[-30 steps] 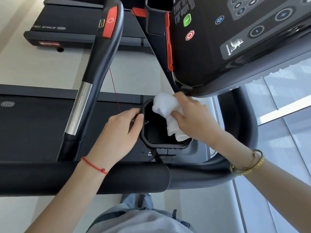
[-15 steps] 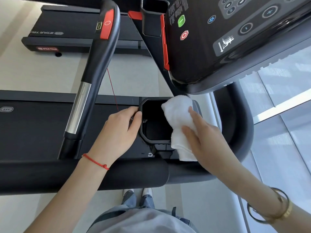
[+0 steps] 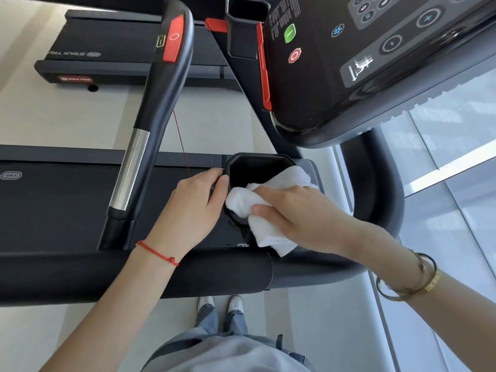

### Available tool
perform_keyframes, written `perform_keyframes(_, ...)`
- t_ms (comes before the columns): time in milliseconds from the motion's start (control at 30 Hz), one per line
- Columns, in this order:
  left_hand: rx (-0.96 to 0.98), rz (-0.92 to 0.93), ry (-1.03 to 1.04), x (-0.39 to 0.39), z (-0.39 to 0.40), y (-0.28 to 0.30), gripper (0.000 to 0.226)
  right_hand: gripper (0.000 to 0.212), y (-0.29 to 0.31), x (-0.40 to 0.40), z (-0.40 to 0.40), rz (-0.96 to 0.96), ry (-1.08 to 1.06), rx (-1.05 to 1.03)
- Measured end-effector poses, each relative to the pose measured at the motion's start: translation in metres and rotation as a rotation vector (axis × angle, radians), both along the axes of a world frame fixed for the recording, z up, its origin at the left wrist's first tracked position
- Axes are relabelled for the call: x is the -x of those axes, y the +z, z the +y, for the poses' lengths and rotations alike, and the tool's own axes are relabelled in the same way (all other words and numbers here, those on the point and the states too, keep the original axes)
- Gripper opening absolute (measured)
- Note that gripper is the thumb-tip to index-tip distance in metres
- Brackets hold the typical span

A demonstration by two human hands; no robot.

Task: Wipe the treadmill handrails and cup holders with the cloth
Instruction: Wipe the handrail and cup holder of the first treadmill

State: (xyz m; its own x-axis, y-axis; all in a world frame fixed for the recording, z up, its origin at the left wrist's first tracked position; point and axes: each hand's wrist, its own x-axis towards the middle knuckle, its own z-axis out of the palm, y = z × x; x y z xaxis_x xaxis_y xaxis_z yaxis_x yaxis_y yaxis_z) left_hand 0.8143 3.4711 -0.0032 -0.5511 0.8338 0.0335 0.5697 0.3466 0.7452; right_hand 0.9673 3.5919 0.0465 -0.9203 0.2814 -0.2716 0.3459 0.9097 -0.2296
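A black cup holder (image 3: 255, 163) hangs below the treadmill console, at the middle of the head view. My left hand (image 3: 190, 210) grips its left rim, thumb against the edge. A white cloth (image 3: 268, 226) is draped over the holder's near rim, partly inside it and hanging down its front. My right hand (image 3: 300, 213) presses on the cloth with fingers wrapped over it. A black handrail (image 3: 134, 275) runs across in front of me, under both forearms. A second handrail (image 3: 158, 103) with a silver section and red pad rises to the left.
The console (image 3: 375, 63) with its buttons hangs close above the cup holder on the right. A second cup holder (image 3: 247, 25) sits at the top. A red safety cord (image 3: 181, 143) dangles beside my left hand. Another treadmill (image 3: 107, 49) stands beyond. A curved rail (image 3: 381, 189) wraps the right side.
My right hand has slid the cloth from the holder's right side across to its near rim, toward my left hand. My left hand has stayed on the left rim.
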Motion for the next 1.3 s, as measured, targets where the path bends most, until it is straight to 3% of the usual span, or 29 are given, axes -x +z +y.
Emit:
perform_keyframes(167,0.007,-0.01,-0.003,0.001,-0.001,0.001,0.026,0.043,0.006,-0.022,-0.004,0.07,0.11,-0.002)
perform_keyframes(300,0.007,-0.029,-0.001,0.001,-0.002,0.003,0.031,0.033,0.006,-0.03,-0.001,0.105,0.164,-0.011)
perform_keyframes(400,0.018,-0.033,0.0,0.001,0.0,0.002,0.029,0.028,0.004,-0.017,0.002,0.074,0.166,0.099)
perform_keyframes(533,0.03,-0.038,0.002,0.001,0.0,0.002,0.028,0.018,0.004,0.005,0.008,-0.15,0.162,0.21)
perform_keyframes(633,0.033,-0.053,0.001,0.002,-0.001,0.002,0.03,0.02,0.005,0.018,0.013,-0.322,0.127,0.218)
perform_keyframes(700,0.032,-0.048,-0.002,0.002,-0.001,0.002,0.032,0.033,0.005,0.023,0.014,-0.382,0.116,0.212)
perform_keyframes(867,0.022,-0.05,0.02,0.002,-0.001,-0.001,0.028,0.018,0.001,0.006,0.006,-0.126,0.193,0.081)
perform_keyframes(967,0.026,-0.057,0.012,0.003,-0.001,-0.001,0.029,0.025,-0.003,-0.007,0.007,0.046,0.271,-0.006)
perform_keyframes(1300,0.038,-0.086,-0.009,0.003,-0.003,0.001,0.031,0.046,-0.001,-0.025,0.013,0.081,0.2,-0.009)
